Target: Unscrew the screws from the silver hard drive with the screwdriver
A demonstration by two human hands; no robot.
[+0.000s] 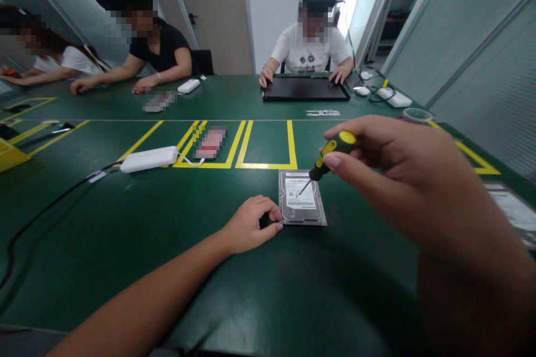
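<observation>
A silver hard drive (pixel 302 215) with a white printed label lies flat on the green table. At its lower left edge, my left hand (pixel 249 226) rests on the tabletop, fingers curled and fingertips and thumb against the drive's side. Between thumb and fingers, my right hand (pixel 389 173) grips a yellow and black screwdriver (pixel 334 150) by the handle. The shaft slants down to the left, its tip over the label. Whether the tip touches the drive I cannot tell.
A white power adapter (pixel 148 159) with a black cable lies left, near a phone-like pink item (pixel 213 142). Yellow tape (pixel 268 166) marks the table. Across it, a person holds a black flat panel (pixel 307 89). Another drive-like object (pixel 513 209) lies right. Two more people sit left.
</observation>
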